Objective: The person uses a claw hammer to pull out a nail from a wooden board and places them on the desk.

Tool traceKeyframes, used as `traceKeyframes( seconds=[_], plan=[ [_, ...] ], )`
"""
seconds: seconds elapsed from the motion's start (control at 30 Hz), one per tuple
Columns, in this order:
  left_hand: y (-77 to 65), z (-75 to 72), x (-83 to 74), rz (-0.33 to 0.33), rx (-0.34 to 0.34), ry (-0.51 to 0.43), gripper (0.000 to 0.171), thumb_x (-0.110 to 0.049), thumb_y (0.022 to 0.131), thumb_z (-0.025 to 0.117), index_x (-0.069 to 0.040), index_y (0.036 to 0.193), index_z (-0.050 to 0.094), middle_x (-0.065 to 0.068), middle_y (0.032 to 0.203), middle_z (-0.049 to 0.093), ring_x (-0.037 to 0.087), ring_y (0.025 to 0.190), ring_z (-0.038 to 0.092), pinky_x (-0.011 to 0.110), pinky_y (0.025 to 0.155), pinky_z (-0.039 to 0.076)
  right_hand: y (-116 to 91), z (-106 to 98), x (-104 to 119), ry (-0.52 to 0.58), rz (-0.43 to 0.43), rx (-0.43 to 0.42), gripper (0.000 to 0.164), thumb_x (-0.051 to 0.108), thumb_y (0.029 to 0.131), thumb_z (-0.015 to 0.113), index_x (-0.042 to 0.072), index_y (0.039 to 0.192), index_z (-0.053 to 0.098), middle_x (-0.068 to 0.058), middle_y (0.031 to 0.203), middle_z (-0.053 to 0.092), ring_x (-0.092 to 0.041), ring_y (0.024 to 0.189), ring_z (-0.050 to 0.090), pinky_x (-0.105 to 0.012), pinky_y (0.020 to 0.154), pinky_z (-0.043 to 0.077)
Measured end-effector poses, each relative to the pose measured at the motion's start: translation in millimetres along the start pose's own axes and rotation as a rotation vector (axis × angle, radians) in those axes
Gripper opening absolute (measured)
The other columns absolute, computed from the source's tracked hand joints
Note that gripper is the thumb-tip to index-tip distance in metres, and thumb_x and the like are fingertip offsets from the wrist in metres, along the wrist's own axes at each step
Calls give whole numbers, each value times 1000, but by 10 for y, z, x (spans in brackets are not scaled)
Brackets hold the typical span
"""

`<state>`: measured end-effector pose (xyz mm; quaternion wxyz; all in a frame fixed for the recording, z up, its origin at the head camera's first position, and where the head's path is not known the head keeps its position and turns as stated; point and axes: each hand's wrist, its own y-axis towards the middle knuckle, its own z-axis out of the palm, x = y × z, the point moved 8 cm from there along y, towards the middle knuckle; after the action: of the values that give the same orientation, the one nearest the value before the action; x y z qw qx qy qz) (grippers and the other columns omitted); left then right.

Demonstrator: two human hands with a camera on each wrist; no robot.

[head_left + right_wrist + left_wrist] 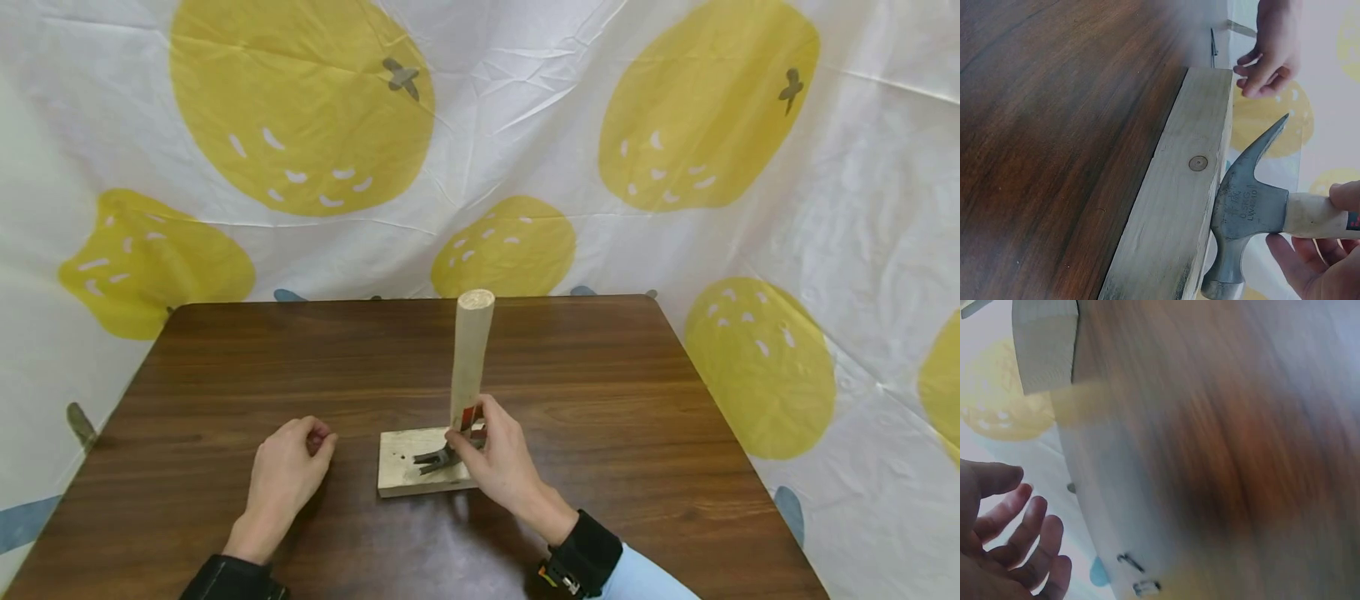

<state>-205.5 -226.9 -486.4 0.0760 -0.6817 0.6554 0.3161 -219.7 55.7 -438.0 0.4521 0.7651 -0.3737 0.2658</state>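
Observation:
My right hand (498,458) grips a claw hammer by its pale wooden handle (1313,215), close below the metal head (1238,206). The forked claw (433,459) points left over a flat wooden board (397,450) lying on the table, and the head is right at the board's edge in the right wrist view. A round wooden post (471,350) rises upright from the board, its foot hidden by my right hand. Left of the board, my left hand (288,479) hovers with loosely curled fingers and holds nothing.
The brown wooden table (622,383) reaches back to a white curtain (510,108) with yellow fruit prints. In the left wrist view, a small dark thing (1130,562) and a small pale thing (1146,587) appear near the table's edge. A round knot (1198,163) marks the board's side.

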Motion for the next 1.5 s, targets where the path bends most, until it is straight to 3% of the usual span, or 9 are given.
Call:
traceKeyframes(
  seconds=[0.23, 0.47, 0.7, 0.9, 1.17, 1.5],
  plan=[
    [-14, 135, -317, 111, 10, -143, 6, -12, 93, 76, -9, 97, 73, 5, 94, 67, 25, 84, 65, 43, 71, 52, -32, -11, 20, -13, -23, 13, 38, -1, 86, 78, 5, 117, 57, -4, 94, 65, -23, 86, 68, -40, 73, 61],
    [-36, 292, -643, 236, 70, -356, 18, -9, 89, 82, -10, 105, 73, -1, 102, 69, 23, 95, 65, 48, 81, 55, -34, -77, 64, -104, -102, -30, 36, 2, 79, 80, 7, 111, 64, -3, 93, 63, -25, 83, 67, -44, 72, 58],
    [-49, 462, -957, 346, 142, -480, 30, -13, 82, 89, -14, 108, 73, -8, 106, 70, 18, 100, 68, 43, 81, 55, -37, -74, 69, -27, -114, 15, 39, -6, 77, 74, 7, 113, 64, -3, 105, 62, -17, 90, 65, -42, 72, 60],
    [-63, 561, -1171, 392, 174, -568, 35, -13, 80, 90, -13, 111, 73, 0, 108, 73, 20, 101, 69, 42, 82, 55, -50, -69, 90, 28, -146, 38, 42, -8, 78, 70, 10, 115, 66, -3, 111, 59, -21, 98, 65, -45, 74, 60],
    [-76, 609, -1311, 417, 136, -586, 36, -5, 75, 91, -13, 105, 74, -3, 102, 73, 24, 94, 69, 40, 80, 56, -53, -92, 136, -13, -199, 61, 46, -5, 78, 71, 11, 121, 66, -1, 112, 62, -14, 99, 63, -30, 79, 57],
    [-62, 648, -1378, 434, 134, -628, 44, 1, 74, 90, -11, 112, 73, -3, 106, 73, 16, 96, 68, 38, 81, 57, -58, -131, 174, -23, -244, 62, 44, -5, 77, 73, 7, 119, 66, -2, 112, 65, -16, 98, 63, -28, 78, 55]
  ],
)
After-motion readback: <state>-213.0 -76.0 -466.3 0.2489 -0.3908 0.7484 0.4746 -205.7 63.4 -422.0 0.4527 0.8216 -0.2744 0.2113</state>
